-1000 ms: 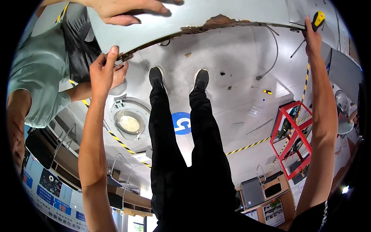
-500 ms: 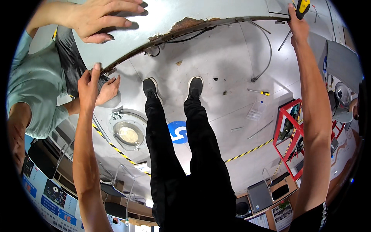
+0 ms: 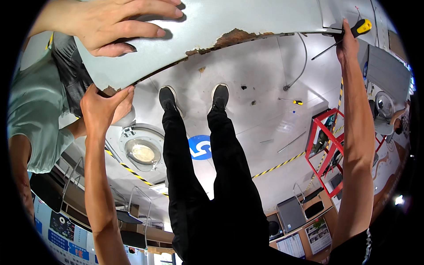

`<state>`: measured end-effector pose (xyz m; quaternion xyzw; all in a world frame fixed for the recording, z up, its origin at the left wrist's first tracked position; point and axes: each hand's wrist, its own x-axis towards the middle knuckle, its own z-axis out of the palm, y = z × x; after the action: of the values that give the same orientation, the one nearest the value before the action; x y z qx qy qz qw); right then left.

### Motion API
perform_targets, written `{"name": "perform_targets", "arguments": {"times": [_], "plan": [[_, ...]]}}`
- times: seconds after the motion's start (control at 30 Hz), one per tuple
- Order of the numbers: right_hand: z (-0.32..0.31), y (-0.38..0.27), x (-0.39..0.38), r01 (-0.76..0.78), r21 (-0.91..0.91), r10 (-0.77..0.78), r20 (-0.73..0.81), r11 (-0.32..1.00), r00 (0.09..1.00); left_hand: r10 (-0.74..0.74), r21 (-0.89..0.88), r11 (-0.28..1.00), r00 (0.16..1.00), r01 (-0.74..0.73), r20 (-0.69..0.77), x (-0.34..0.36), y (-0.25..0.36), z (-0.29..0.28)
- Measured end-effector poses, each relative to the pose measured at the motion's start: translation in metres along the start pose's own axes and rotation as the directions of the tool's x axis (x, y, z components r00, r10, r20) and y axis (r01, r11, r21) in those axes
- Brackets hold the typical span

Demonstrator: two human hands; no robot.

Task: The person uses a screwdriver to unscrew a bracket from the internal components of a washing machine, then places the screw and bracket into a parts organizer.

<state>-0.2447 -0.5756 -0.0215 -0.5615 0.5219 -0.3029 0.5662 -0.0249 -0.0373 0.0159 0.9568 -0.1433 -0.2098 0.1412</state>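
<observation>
A large light-grey metal panel with a rusted, flaking lower edge spans the top of the head view. At its left corner my left hand grips the edge, thumb stretched to the right. My right hand is at the right corner, closed round a screwdriver with a yellow and black handle; its shaft points down and left, and the hand also touches the panel. A co-worker's hand lies spread on the panel's upper left. Their other hand is partly hidden behind mine.
A round washing-machine door lies on the floor at left. Another yellow-handled screwdriver, a grey hose and small debris lie farther right. A red metal frame stands at right. The co-worker crouches at left.
The panel's rusted edge has shifted right and lower, covering the cables under it. My left hand has turned at the corner. The screwdriver in my right hand has come lower with its handle tilted right.
</observation>
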Motion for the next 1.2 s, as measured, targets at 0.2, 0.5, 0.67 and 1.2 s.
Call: {"name": "perform_targets", "arguments": {"times": [0.2, 0.5, 0.67, 1.2], "plan": [[0.006, 0.002, -0.007, 0.029, -0.027, -0.031, -0.078, 0.999, 0.996, 0.055, -0.084, 0.995, 0.997, -0.05, 0.052, 0.002, -0.001, -0.002], [0.0, 0.0, -0.011, 0.017, -0.129, -0.023, -0.044, 0.992, 0.999, -0.019, -0.208, 0.977, 0.989, 0.051, 0.149, 0.001, 0.003, -0.001], [-0.009, 0.005, 0.007, 0.012, -0.11, -0.017, -0.043, 0.994, 0.999, -0.021, -0.013, 1.0, 0.998, 0.022, 0.063, -0.003, 0.007, -0.006], [-0.002, -0.004, -0.012, 0.001, -0.188, -0.006, -0.025, 0.982, 1.0, 0.026, 0.113, 0.993, 0.997, -0.034, 0.069, -0.003, 0.001, -0.02]]}}
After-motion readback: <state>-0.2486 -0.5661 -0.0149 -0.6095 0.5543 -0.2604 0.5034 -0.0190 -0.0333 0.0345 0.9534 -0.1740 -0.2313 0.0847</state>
